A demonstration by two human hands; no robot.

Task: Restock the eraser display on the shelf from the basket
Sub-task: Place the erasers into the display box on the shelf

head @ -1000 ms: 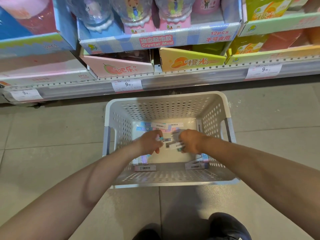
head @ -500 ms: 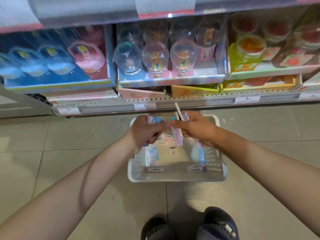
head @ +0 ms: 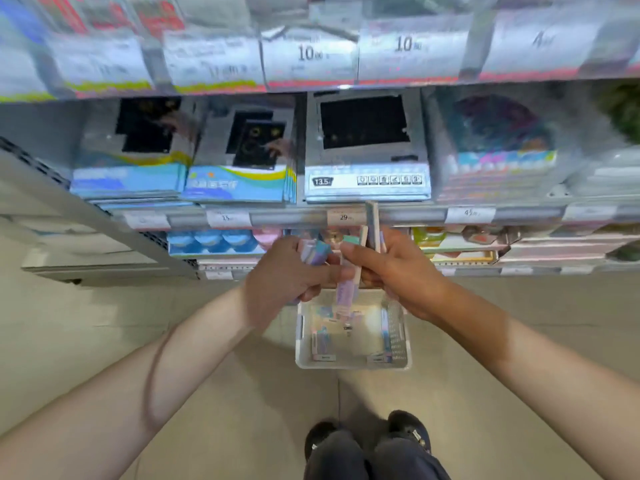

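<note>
Gripping eraser packs in both hands — left hand clutches bundle, right hand pinches upright few. Basket on floor below holds rest. Square stack before shelving — edges splay.

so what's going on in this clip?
A person stands at a store shelf, restocking erasers. Both hands hold small pastel eraser packs in front of the shelf: the left hand grips a bunch, the right hand pinches several upright. The white basket sits on the floor below with more packs inside. None are shelved yet.
</note>
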